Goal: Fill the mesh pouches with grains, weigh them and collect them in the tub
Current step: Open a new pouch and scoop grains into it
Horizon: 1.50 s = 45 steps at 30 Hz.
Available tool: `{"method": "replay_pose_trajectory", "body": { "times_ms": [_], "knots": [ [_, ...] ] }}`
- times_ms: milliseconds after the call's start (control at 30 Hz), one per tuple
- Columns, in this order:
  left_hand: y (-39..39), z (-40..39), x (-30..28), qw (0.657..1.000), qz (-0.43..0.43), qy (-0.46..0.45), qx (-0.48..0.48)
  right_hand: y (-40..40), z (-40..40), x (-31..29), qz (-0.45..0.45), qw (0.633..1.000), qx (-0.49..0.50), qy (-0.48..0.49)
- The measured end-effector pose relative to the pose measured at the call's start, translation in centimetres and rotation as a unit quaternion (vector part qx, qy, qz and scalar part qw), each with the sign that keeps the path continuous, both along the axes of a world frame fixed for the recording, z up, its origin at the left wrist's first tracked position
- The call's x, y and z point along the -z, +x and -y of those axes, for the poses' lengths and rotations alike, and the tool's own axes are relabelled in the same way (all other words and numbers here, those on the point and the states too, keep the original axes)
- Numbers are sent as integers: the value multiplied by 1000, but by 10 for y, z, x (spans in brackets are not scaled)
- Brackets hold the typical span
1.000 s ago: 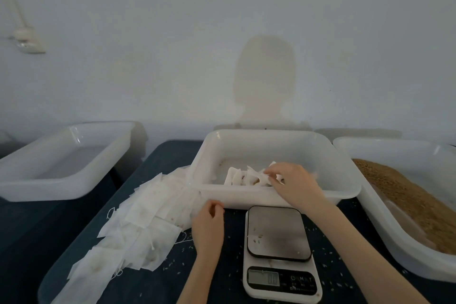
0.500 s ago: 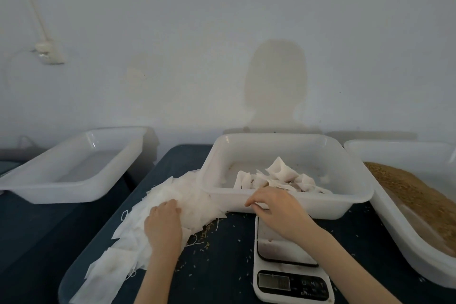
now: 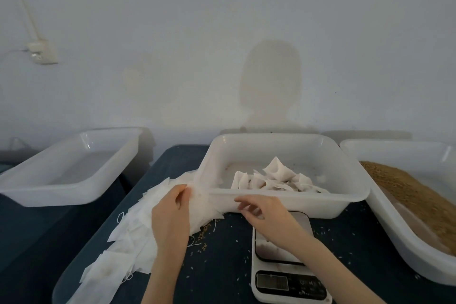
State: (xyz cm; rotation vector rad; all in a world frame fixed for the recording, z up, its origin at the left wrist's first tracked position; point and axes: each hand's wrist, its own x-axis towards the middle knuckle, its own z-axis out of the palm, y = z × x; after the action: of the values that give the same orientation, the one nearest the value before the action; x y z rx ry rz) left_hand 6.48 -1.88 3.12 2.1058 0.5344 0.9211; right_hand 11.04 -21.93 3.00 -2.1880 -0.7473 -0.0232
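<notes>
Because the empty mesh pouches are heaped just left of the scale, w/ the top of the heap touching the front-left corner of the collecting tub, a fresh one can be taken w/out any reach. The left hand is laid on that heap, left of the scale, and one pouch is pinched at its top edge between thumb and fingertips, prob. so a single sheet can be peeled off the stack. The right hand is held over the far edge of the scale, fingers loosely curled, nothing gripped; it appears to be brought in to help separate or open the pouch.

Behind the scale, the tub is set w/ its near wall just past the platform, so a weighed pouch can be dropped in by a short push fwd; filled pouches are already piled inside it. Right of the scale, the grain tub is placed w/in reach of the right hand, presumably for scooping. Far left of the scale, a spare tub is parked w/ no pouches visible in it. Loose grains are scattered on the dark surface between heap and scale. The scale platform is bare apart from a few specks; its display can't be read.
</notes>
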Motion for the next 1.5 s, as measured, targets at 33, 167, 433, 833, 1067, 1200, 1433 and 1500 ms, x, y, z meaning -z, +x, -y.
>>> {"method": "replay_pose_trajectory", "body": {
  "times_ms": [33, 167, 433, 833, 1067, 1200, 1433, 1500],
  "knots": [
    [-2, 6, -6, 998, 6, -48, 44, -1, -2, -1, -18, 1000, 0, 20],
    [-3, 26, -19, 975, -26, -163, 149, -6, -7, -7, -79, 993, 6, 83],
    [3, 48, -3, 957, -19, -255, 138, -13, 2, -13, -304, 920, -4, 249],
    [2, 57, 3, 899, 47, -429, 74, -23, -2, 5, -271, 946, -49, 172],
    [-3, 63, 18, 920, 41, -382, 82, -26, -3, -2, -253, 943, -46, 212],
    [-14, 68, 25, 976, 42, -207, 44, -29, 1, -5, -209, 953, -5, 220],
    [-27, 92, 3, 983, 9, -4, 181, -30, 2, -6, -218, 949, -2, 228],
    [-23, 93, 0, 974, -12, -58, 217, -29, 3, -5, -227, 945, -3, 234]
  ]
}}
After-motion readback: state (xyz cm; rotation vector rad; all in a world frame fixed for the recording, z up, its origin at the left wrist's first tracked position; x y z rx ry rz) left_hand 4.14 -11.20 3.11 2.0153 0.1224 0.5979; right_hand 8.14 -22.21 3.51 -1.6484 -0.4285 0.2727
